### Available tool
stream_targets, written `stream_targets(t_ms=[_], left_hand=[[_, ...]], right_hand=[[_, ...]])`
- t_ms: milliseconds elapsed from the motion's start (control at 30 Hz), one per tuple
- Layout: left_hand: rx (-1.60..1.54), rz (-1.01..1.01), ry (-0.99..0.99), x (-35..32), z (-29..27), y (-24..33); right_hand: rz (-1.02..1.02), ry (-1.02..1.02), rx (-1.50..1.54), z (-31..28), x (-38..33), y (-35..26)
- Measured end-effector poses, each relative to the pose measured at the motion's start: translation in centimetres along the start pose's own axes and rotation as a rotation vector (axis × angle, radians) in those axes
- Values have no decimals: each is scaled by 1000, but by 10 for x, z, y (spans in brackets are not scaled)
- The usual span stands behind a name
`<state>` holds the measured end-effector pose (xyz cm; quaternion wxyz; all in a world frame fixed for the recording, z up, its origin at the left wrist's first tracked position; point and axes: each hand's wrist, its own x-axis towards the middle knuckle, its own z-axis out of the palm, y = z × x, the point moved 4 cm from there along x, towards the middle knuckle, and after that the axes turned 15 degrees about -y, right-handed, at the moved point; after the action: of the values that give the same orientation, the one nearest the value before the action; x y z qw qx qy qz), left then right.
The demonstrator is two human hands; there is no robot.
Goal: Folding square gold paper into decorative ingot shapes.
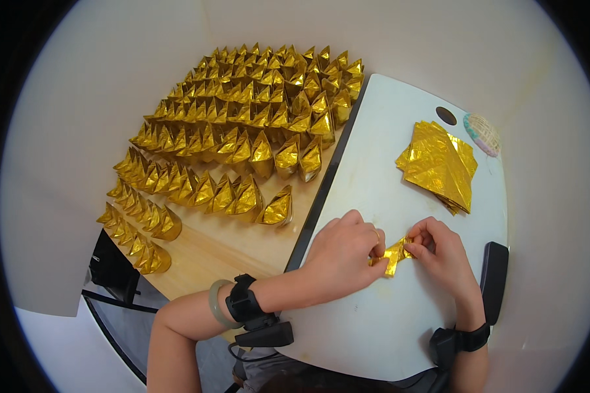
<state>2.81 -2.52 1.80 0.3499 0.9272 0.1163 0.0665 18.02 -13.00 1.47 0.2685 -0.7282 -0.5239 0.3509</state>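
Over the white board, a small strip of folded gold foil paper (pixel 391 260) is pinched between both hands. My left hand (pixel 345 255) has its fingertips closed on the paper's left end, a thin ring on one finger. My right hand (pixel 440 252) grips the other end between thumb and curled fingers. The strip looks creased and bent in the middle; its ends are hidden by my fingertips. Beyond my right hand lies a fanned stack of flat gold foil sheets (pixel 438 167).
Many folded gold foil ingots (pixel 261 157) stand in nested rows on the wooden table (pixel 210 245) at left. The white board (pixel 360 157) has a dark left edge. At its far right are a dark oval spot (pixel 446 116) and a woven pad (pixel 482 135). A black bar (pixel 495 281) sits at the right edge.
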Motion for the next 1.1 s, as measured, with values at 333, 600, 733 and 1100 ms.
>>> stream_targets(t_ms=[333, 600, 733, 1100], left_hand=[[102, 90, 87, -7, 8, 8], [267, 241, 54, -17, 12, 22], [286, 243, 41, -20, 15, 23], [182, 181, -14, -22, 22, 19]], right_hand=[[-36, 51, -54, 0, -3, -2], [-53, 45, -87, 1, -3, -2], [-53, 28, -116, 1, -2, -6], [-56, 97, -124, 4, -1, -8]])
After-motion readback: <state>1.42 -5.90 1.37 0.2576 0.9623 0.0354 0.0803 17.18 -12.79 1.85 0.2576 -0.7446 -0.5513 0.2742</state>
